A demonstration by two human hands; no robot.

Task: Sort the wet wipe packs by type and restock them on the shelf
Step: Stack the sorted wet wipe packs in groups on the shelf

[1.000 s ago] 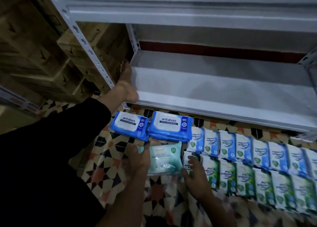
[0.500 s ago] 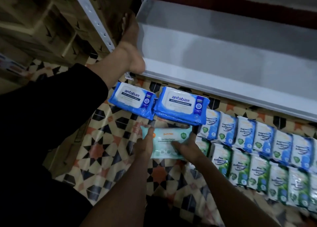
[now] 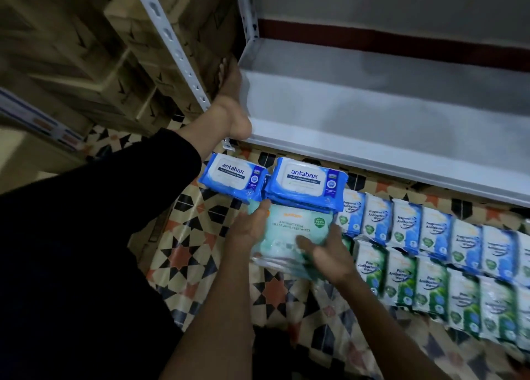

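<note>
Both hands hold one pale teal pack [image 3: 289,236] of fragrance-free antibacterial wipes, printed face up, its long axis running left to right across the view, the print reading upright from the wearer's side. The left hand [image 3: 246,232] grips the pack's left end, thumb lying along the top edge. The right hand [image 3: 324,253] clasps the lower right corner, fingers curled over the face. Under the pack, thin plastic edges show, so it may sit on more of the same kind; I cannot tell how many.

Two blue Antabax packs [image 3: 307,183] lie flat on the patterned floor [image 3: 183,259] just beyond it, side by side, long axes also left to right; the right one touches the teal pack's far edge and looks stacked on another.

To the right run two rows of small packs with long axes pointing away from the wearer: a far row of blue-and-white packs [image 3: 407,226], about seven in view, and a near row of green packs [image 3: 398,276], about six, both cut off at the frame's edge.

Beyond the packs, the white bottom shelf [image 3: 372,112] has a raised front lip, its surface bare and wide. A bare foot [image 3: 229,107] rests at the shelf's left front corner, beside a perforated upright [image 3: 172,41]. Cardboard boxes [image 3: 71,49] stand further left.
</note>
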